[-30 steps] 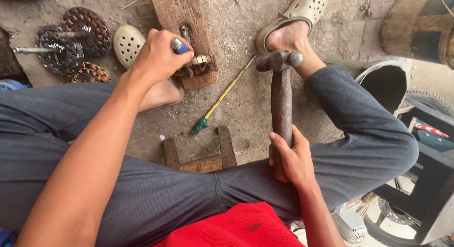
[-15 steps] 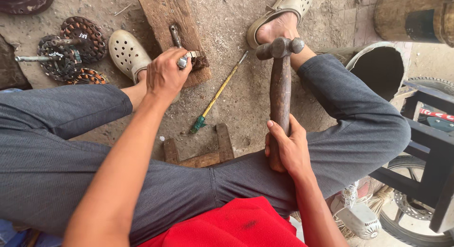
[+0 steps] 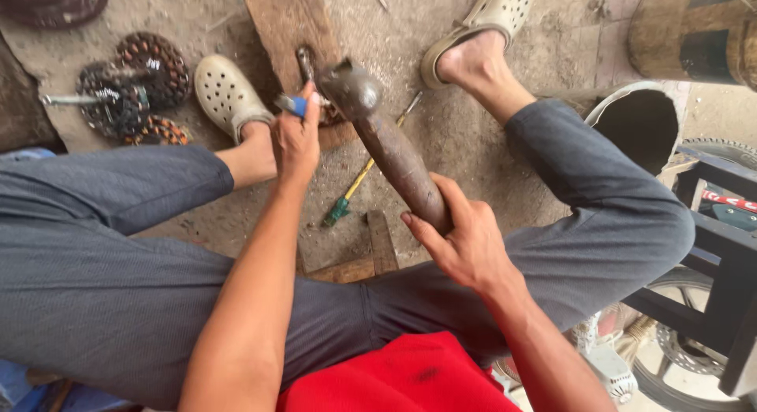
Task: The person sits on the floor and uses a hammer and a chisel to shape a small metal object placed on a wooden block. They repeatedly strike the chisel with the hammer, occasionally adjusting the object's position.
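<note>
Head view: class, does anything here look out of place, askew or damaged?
Yes. A green-handled screwdriver lies loose in the dirt between the person's legs, slanted beside the wooden board. Coil-wound motor parts sit scattered on the ground on the left. The right hand grips a hammer; the left hand holds a small blue-handled tool.

The left hand (image 3: 296,140) reaches forward with fingers pinched shut, while the right hand (image 3: 465,238), nearer the body, is clenched in a fist-like grip.
</note>
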